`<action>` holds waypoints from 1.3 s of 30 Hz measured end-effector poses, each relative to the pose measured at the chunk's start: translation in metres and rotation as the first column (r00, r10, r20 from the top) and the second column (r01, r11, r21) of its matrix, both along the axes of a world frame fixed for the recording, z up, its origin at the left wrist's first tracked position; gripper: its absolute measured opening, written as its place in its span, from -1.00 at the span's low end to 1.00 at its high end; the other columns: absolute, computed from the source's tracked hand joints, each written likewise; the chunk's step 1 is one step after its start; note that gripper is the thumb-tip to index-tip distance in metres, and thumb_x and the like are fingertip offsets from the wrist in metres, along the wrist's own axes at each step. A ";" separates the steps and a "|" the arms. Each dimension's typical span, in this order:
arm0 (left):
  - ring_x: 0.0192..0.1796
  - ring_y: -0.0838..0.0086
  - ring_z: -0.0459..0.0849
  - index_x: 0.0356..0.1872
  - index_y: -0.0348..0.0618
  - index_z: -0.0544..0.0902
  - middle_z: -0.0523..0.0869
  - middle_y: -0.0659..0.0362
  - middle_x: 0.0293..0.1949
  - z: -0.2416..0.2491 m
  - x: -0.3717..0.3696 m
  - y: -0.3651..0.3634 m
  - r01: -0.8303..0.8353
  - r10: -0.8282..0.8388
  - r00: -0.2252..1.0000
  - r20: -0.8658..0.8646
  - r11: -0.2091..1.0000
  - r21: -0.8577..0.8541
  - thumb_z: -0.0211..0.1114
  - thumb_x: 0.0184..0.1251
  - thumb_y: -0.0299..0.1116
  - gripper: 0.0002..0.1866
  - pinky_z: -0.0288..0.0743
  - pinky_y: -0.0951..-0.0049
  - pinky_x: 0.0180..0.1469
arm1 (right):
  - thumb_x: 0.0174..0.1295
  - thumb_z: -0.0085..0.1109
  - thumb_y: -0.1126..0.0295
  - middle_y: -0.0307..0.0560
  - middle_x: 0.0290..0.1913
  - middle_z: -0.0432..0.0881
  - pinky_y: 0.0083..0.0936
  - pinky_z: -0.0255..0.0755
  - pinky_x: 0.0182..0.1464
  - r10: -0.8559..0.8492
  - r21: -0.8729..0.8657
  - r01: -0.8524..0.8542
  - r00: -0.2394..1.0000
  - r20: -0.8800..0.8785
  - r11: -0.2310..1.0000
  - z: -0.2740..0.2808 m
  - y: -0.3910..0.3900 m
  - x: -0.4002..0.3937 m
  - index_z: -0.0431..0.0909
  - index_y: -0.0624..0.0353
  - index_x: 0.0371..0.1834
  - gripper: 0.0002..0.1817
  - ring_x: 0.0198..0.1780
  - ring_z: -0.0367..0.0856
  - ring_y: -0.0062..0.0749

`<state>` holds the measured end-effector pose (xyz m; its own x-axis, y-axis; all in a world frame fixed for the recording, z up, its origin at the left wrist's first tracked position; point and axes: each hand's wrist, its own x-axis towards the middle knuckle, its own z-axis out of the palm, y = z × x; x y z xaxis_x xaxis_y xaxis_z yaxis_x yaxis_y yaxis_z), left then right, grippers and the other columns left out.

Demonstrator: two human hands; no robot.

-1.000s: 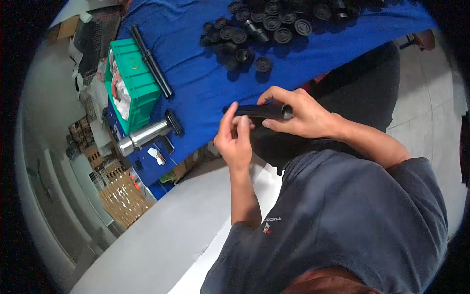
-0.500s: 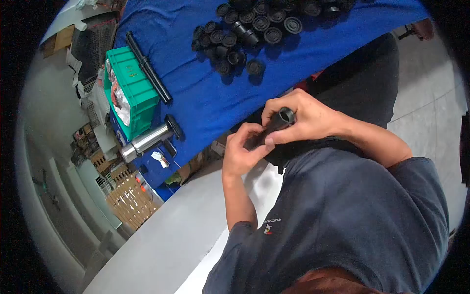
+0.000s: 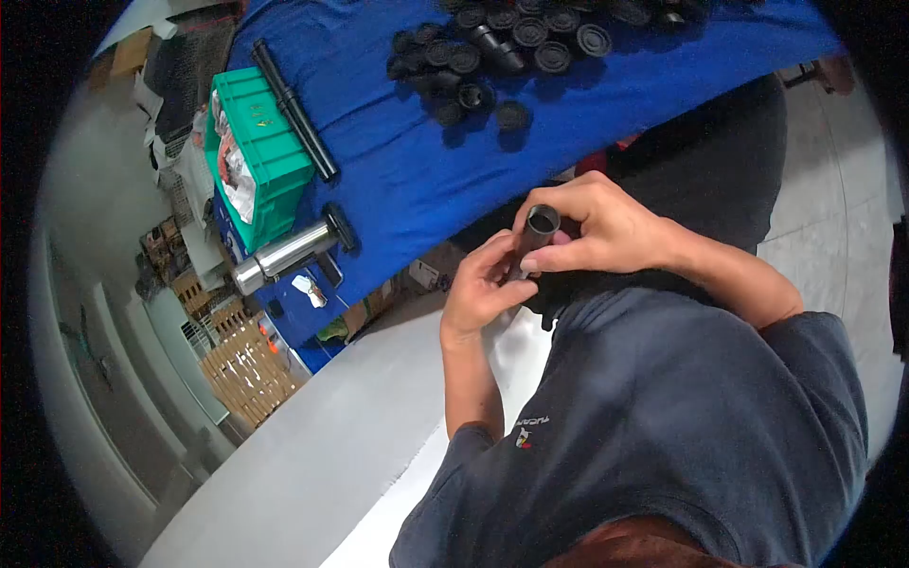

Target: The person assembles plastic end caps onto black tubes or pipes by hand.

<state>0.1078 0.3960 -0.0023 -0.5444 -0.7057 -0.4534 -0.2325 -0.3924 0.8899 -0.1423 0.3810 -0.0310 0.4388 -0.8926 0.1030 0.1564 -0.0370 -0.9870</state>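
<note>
A black hollow tube [image 3: 543, 222] is held between both hands above my lap, its round open end tilted up towards me. My right hand [image 3: 592, 227] wraps around the upper part, thumb and fingers on opposite sides of it. Lower down, my left hand [image 3: 488, 284] is closed around the other end with its fingers curled in. That lower end is mostly hidden by the fingers, so its shape cannot be made out.
On the blue cloth-covered table [image 3: 398, 189] lie many round black caps [image 3: 552, 55] and a long black tube [image 3: 295, 114]. A green crate [image 3: 270, 123] with white and reddish contents stands at the left, beside a silver cylinder [image 3: 284, 257] with a black handle.
The tube has turned more upright, so more of its open mouth faces me. Both hands stay on it, the left shifted slightly right. The view has moved a little.
</note>
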 end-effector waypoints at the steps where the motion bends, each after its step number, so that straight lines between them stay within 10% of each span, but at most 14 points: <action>1: 0.00 0.49 0.59 0.12 -0.43 0.61 0.63 0.15 -0.01 0.002 -0.003 0.001 -0.004 0.004 1.000 0.013 1.000 -0.005 0.47 0.25 -0.47 -0.57 0.45 0.49 0.07 | 0.13 0.55 0.15 -0.11 -0.44 0.63 -0.44 0.45 -0.35 -0.009 -0.036 0.008 0.999 -0.030 0.999 0.000 0.002 0.000 0.65 0.23 -0.06 -0.54 -0.43 0.58 -0.41; 6: 0.11 0.20 0.72 0.20 -0.28 0.60 0.76 -0.02 -0.02 -0.004 -0.011 0.003 -0.441 0.422 0.821 -0.384 0.896 0.043 0.43 0.32 -0.44 -0.56 0.54 0.15 0.26 | 0.01 0.62 -0.06 0.11 0.03 0.59 -0.31 0.59 -0.12 -0.074 -0.198 0.028 0.971 -0.229 0.980 0.002 0.005 0.004 0.38 0.24 0.45 0.00 -0.05 0.66 -0.14; 11: 0.18 0.05 0.71 0.15 -0.16 0.58 0.74 -0.13 0.10 -0.012 0.001 -0.008 -0.627 0.716 0.516 -0.470 0.690 0.362 0.29 0.50 -0.42 -0.73 0.60 0.00 0.30 | 0.17 0.50 0.18 0.21 0.08 0.66 -0.20 0.59 0.06 0.062 -0.067 -0.071 0.991 -0.119 0.995 0.007 0.006 0.006 0.44 0.26 0.37 -0.27 0.07 0.71 0.07; 13: 0.17 0.13 0.73 0.07 -0.14 0.63 0.75 -0.11 0.10 -0.024 -0.003 -0.003 -0.613 0.769 0.460 -0.443 0.636 0.468 0.26 0.55 -0.33 -0.79 0.64 0.11 0.26 | 0.18 0.48 0.38 0.16 0.03 0.69 -0.28 0.61 0.01 -0.073 -0.292 0.049 0.995 -0.074 0.955 -0.005 0.003 0.015 0.44 0.24 0.40 -0.31 0.10 0.73 -0.09; 19: 0.25 0.19 0.69 0.08 -0.25 0.69 0.78 -0.02 0.07 -0.044 -0.004 0.003 -0.464 0.790 0.340 -0.511 0.613 0.639 0.23 0.57 -0.28 -0.73 0.55 0.09 0.37 | 0.28 0.34 0.52 0.10 -0.10 0.76 -0.41 0.63 -0.13 -0.040 -0.115 0.040 0.999 0.001 0.993 -0.005 0.004 0.019 0.54 0.25 0.27 -0.53 -0.20 0.81 -0.29; 23: 0.37 0.14 0.58 0.34 -0.09 0.57 0.64 -0.03 0.29 -0.061 -0.009 0.016 -0.426 0.790 0.270 -0.551 0.611 0.668 0.24 0.52 -0.28 -0.58 0.45 -0.02 0.44 | 0.30 0.40 0.43 0.02 -0.22 0.77 -0.47 0.60 -0.21 -0.015 0.150 0.003 0.997 0.079 0.989 0.003 0.002 0.018 0.58 0.25 0.20 -0.58 -0.26 0.78 -0.42; 26: 0.44 0.12 0.49 0.52 0.21 0.41 0.46 -0.01 0.47 -0.069 -0.006 0.029 -0.350 0.748 0.279 -0.602 0.663 0.661 0.30 0.47 -0.22 -0.40 0.36 -0.02 0.51 | 0.25 0.48 0.34 -0.03 -0.27 0.77 -0.52 0.55 -0.28 -0.117 -0.070 0.116 0.993 -0.009 0.991 0.000 0.007 0.021 0.62 0.26 0.13 -0.57 -0.31 0.74 -0.49; 29: 0.32 0.24 0.62 0.38 0.12 0.59 0.68 0.10 0.27 -0.056 -0.023 0.043 -0.409 0.788 0.266 -0.555 0.613 0.676 0.35 0.45 -0.28 -0.52 0.39 0.10 0.49 | 0.20 0.50 0.27 0.11 -0.36 0.76 -0.42 0.57 -0.31 -0.197 -0.058 0.197 0.980 -0.003 0.979 0.007 0.006 0.022 0.69 0.23 0.00 -0.62 -0.36 0.80 -0.24; 33: 0.39 0.21 0.57 0.28 0.08 0.66 0.66 0.08 0.31 -0.051 -0.034 0.049 -0.420 0.842 0.271 -0.467 0.540 0.729 0.41 0.42 -0.14 -0.56 0.39 0.13 0.50 | 0.24 0.48 0.37 -0.18 -0.31 0.73 -0.61 0.51 -0.22 -0.104 0.096 0.096 0.992 0.078 0.991 0.005 0.004 0.019 0.63 0.28 0.10 -0.59 -0.25 0.65 -0.66; 34: 0.51 0.18 0.42 0.49 -0.23 0.36 0.43 0.04 0.50 -0.064 -0.030 0.054 -0.368 0.736 0.268 -0.622 0.675 0.640 0.34 0.48 -0.08 -0.31 0.37 0.13 0.53 | 0.24 0.47 0.38 -0.19 -0.31 0.72 -0.61 0.51 -0.21 -0.099 0.150 0.084 0.990 0.097 0.985 0.004 0.004 0.020 0.63 0.28 0.10 -0.60 -0.25 0.64 -0.66; 39: 0.53 0.33 0.39 0.49 -0.08 0.39 0.39 0.14 0.53 -0.068 -0.030 0.071 -0.228 0.786 0.181 -0.590 0.618 0.753 0.42 0.41 -0.10 -0.30 0.33 0.13 0.54 | 0.25 0.46 0.41 -0.25 -0.32 0.67 -0.61 0.51 -0.19 -0.042 0.199 0.028 0.997 0.064 0.980 0.007 0.003 0.017 0.62 0.27 0.06 -0.64 -0.24 0.61 -0.69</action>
<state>0.0780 0.4670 -0.0708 -0.3715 -0.8632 -0.3419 0.8986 -0.4269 0.1013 -0.1255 0.3839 -0.0244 0.4050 -0.9130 -0.0492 0.2248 0.1516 -0.9625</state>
